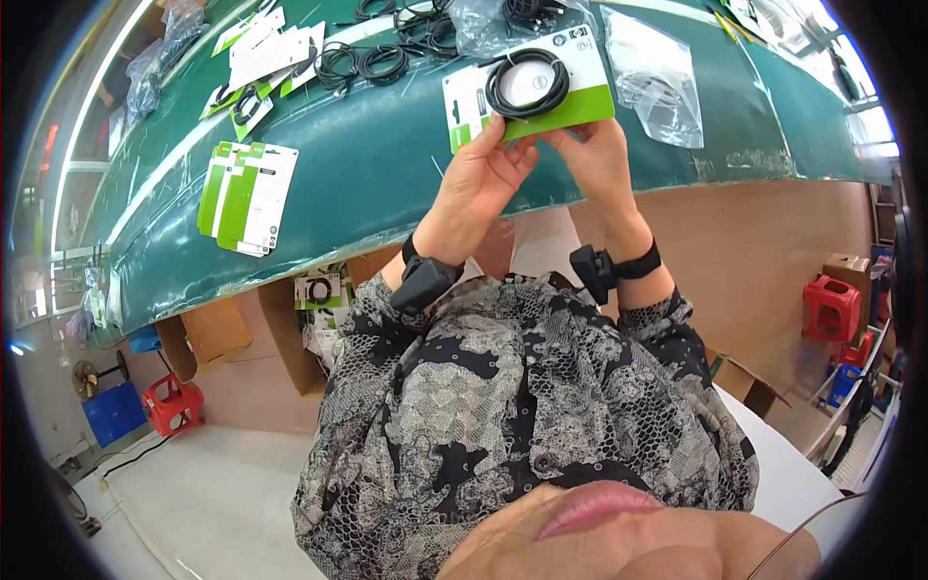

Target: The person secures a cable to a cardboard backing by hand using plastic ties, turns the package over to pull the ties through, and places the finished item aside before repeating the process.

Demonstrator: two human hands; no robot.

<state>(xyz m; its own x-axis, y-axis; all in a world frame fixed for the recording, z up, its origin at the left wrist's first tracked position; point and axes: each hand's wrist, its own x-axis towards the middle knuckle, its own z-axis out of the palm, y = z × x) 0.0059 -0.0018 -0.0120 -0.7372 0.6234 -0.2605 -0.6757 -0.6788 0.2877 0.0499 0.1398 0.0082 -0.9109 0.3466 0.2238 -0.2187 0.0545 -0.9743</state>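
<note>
Over the near part of the green table (387, 164), I hold a white and green packaging card (592, 70) between both hands. A coil of black cable (559, 92) lies against the card's face. My left hand (474, 184) grips the lower left of the card, its thumb up against the coil's bottom edge. My right hand (599, 164) pinches the lower right edge, with its fingers partly hidden behind the card. To the left on the table is a small overlapping stack of similar flat cards (266, 198).
Loose black cable coils (385, 64) lie at the back, beside scattered cards (266, 53). A clear plastic bag (662, 82) sits to the right. Below the table edge, a cardboard box (282, 329) contains carded cables. Red stools (174, 406) stand on both sides.
</note>
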